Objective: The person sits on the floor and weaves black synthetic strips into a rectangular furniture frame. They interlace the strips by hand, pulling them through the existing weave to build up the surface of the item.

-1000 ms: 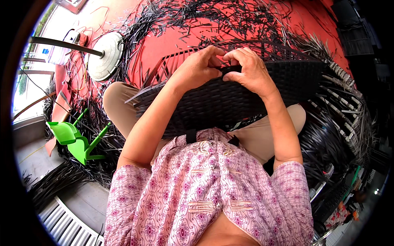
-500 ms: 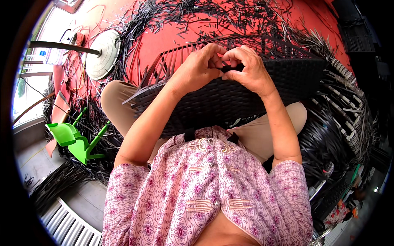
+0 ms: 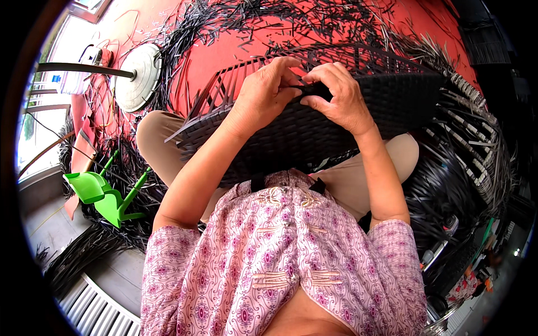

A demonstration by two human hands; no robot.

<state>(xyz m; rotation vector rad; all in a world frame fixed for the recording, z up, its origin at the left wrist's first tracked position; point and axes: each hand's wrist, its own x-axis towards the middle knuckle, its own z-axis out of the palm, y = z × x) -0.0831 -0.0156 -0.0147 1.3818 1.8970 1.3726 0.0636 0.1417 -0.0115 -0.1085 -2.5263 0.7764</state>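
Note:
Across my lap lies a large woven basket [image 3: 269, 131] of flat black plastic strips, its near wall tightly woven. Unwoven strip ends [image 3: 224, 78] stick up along its far and left edges. At the upper edge of the woven wall, my left hand [image 3: 266, 92] pinches a dark strip between thumb and fingers. Close beside it, my right hand [image 3: 340, 95] is closed on the same edge, thumb and fingers pressed on black strip. Exactly how the strip passes between the fingertips is hidden.
Loose black strips [image 3: 224, 19] litter the red floor [image 3: 235, 53]. To the left are a round pale stand base [image 3: 138, 78] with a pole and a green plastic dustpan-like object [image 3: 106, 196]. Strip bundles [image 3: 443, 185] lie at right, a white slatted seat [image 3: 98, 305] at lower left.
My two hands have drawn slightly apart at the fingertips, the left one turning a little. More of the dark strip shows between them. The basket stays in nearly the same place.

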